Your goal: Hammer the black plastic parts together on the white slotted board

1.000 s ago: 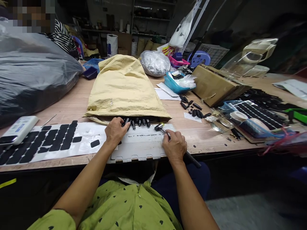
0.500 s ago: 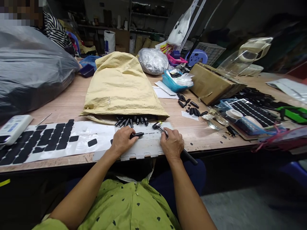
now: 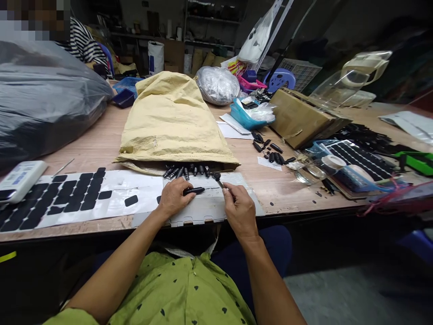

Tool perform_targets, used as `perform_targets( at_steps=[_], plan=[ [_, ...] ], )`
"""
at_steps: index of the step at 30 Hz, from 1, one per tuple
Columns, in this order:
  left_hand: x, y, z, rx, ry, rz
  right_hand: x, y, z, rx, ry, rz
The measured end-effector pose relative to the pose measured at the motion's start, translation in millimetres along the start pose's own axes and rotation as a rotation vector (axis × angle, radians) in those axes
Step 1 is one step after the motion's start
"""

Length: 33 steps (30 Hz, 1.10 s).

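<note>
My left hand (image 3: 174, 197) is closed on a small black cylindrical part (image 3: 193, 191), holding it flat on a white plate (image 3: 206, 208) at the table's front edge. My right hand (image 3: 238, 208) grips a small hammer (image 3: 218, 178) by its handle, with the metal head raised just right of the part. A row of several similar black parts (image 3: 187, 171) lies at the mouth of a tan sack (image 3: 174, 122) right behind the plate.
A white sheet with black pads (image 3: 67, 198) and a white device (image 3: 18, 179) lie at left. A large black bag (image 3: 43, 99) fills the far left. More black parts (image 3: 272, 153), a cardboard box (image 3: 301, 118) and solar panels (image 3: 361, 159) sit at right. Another person sits at the back left.
My left hand took one black part from the row by the sack and brought it onto the white plate. The hammer head swung left, closer to the part.
</note>
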<state>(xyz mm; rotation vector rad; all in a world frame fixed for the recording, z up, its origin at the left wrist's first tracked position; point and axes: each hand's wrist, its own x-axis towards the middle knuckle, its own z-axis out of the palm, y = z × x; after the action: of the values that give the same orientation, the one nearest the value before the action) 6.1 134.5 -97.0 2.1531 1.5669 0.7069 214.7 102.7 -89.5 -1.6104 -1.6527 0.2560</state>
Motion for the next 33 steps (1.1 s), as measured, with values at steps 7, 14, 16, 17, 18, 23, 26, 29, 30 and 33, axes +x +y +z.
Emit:
perform_targets(
  at_steps=[7, 14, 16, 17, 18, 23, 26, 29, 30, 33],
  plan=[
    [0.0, -0.2, 1.2, -0.013, 0.016, 0.017, -18.1, -14.3, 4.0, 0.052, -0.041, -0.04],
    [0.8, 1.1, 0.5, -0.024, -0.001, -0.002, -20.2, -18.6, 5.3, -0.01, -0.068, -0.043],
    [0.7, 1.3, 0.4, -0.026, 0.004, -0.004, -18.6, -23.1, 4.5, 0.024, -0.053, -0.051],
    [0.6, 1.4, 0.4, -0.027, 0.006, -0.005, -18.4, -25.1, 4.9, 0.038, -0.051, -0.061],
    [0.6, 1.6, 0.3, -0.027, 0.006, -0.007, -18.8, -26.6, 5.9, 0.044, -0.056, -0.071],
    [0.8, 2.4, -0.1, -0.031, -0.011, -0.038, -21.4, -23.8, 13.2, 0.017, -0.143, -0.093],
    [0.9, 2.4, 0.0, -0.034, -0.005, -0.036, -14.0, -14.0, 11.4, -0.019, -0.081, -0.084],
    [0.7, 2.1, 0.0, -0.032, 0.004, -0.04, 0.0, 2.9, 6.7, -0.157, 0.015, -0.049],
    [0.6, 2.0, 0.0, -0.032, 0.003, -0.043, 4.6, 9.8, 5.6, -0.221, 0.032, -0.032],
    [0.5, 1.6, -0.5, -0.034, -0.014, -0.045, 13.2, 29.1, 6.0, -0.387, 0.037, 0.01]
  ],
)
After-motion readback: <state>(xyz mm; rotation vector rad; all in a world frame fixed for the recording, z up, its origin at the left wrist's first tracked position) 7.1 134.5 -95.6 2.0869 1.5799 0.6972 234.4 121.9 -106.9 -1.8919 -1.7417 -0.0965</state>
